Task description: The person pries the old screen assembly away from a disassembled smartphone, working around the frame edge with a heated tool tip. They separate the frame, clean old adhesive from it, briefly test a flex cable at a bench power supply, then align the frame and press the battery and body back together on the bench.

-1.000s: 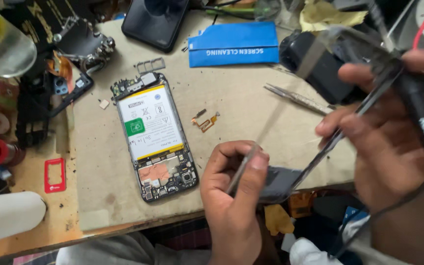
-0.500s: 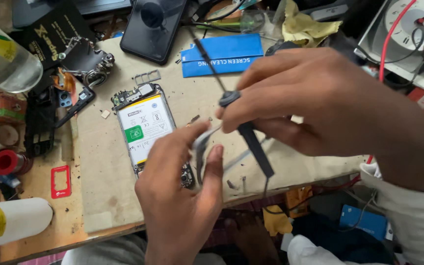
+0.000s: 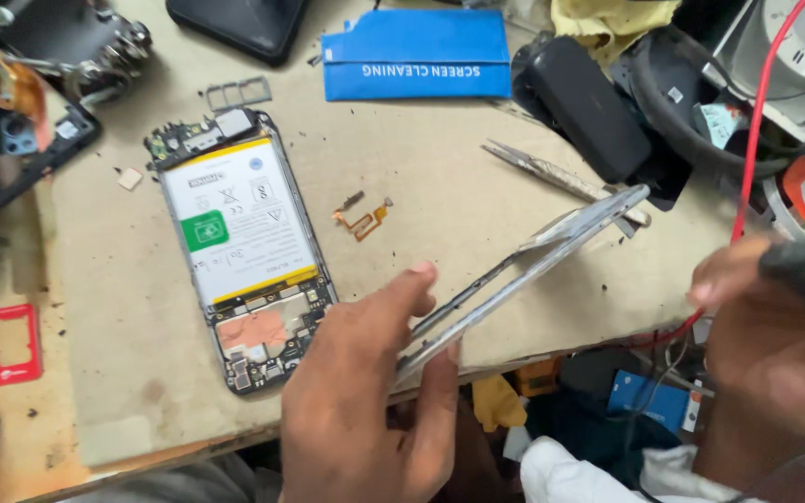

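So the left hand (image 3: 365, 401) is pinching the near end of a thin silver phone frame (image 3: 524, 265), thumb under, index finger on top, and the frame slants up off the worktop (image 3: 440, 177) toward the right. The right hand (image 3: 775, 345) is curled tight around a black-handled tool (image 3: 798, 265) over at the right edge, with a red wire (image 3: 757, 121) running up behind it. Just left of the left hand lies an opened phone (image 3: 239, 247), battery showing. A tiny orange flex cable (image 3: 365, 219) sits between phone and frame, metal tweezers (image 3: 552, 177) just past the frame's far end, and a blue cleaning packet (image 3: 416, 54) further back.
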